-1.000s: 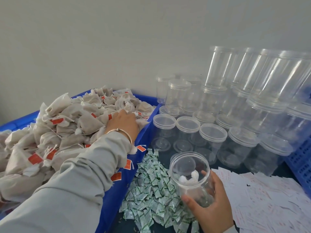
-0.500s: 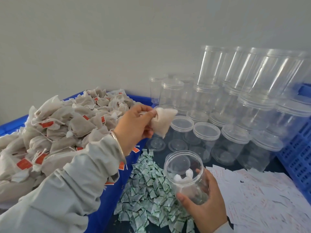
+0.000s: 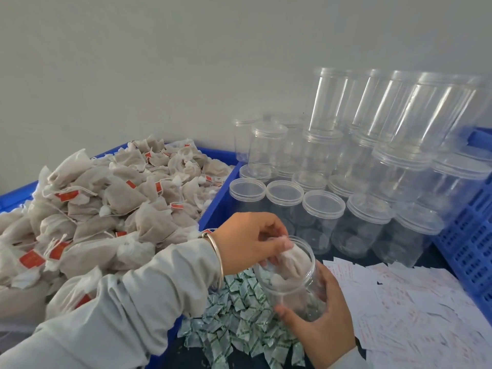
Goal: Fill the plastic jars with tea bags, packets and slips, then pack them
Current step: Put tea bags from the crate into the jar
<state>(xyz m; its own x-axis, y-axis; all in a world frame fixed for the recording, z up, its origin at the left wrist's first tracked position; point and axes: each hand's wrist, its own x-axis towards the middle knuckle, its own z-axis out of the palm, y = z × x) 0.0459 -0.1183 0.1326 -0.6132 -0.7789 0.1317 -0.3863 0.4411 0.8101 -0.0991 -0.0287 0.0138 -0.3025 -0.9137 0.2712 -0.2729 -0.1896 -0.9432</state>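
**Tea bag going into the jar**

A plain pale wall backs a dark counter (image 3: pixel 415 262) crowded with stock. The right hand (image 3: pixel 323 322) wraps its fingers and thumb round a clear open jar (image 3: pixel 288 275), tilted toward the person. The left hand (image 3: pixel 249 239), a bangle on its wrist, reaches over the jar's mouth and pinches a tea bag (image 3: pixel 291 263) that is partly inside, on top of other bags in there.

Behind the left hand, and on the left of it, sits a blue bin (image 3: pixel 218 206) heaped with tea bags (image 3: pixel 106 206), far too many to count. Under both hands lies a pile of green-and-white packets (image 3: pixel 239 323). To the right of the right hand spreads a loose layer of white slips (image 3: pixel 415 307), again uncountable. Beyond the hands stand empty jars (image 3: pixel 346 182), lidded and stacked in tiers; five line the nearest row, with more behind that I cannot count surely. A blue crate (image 3: pixel 471 235) closes the far right.

Half a second ago the left hand held the bag up near the bin's corner; a second ago it was still on the heap.
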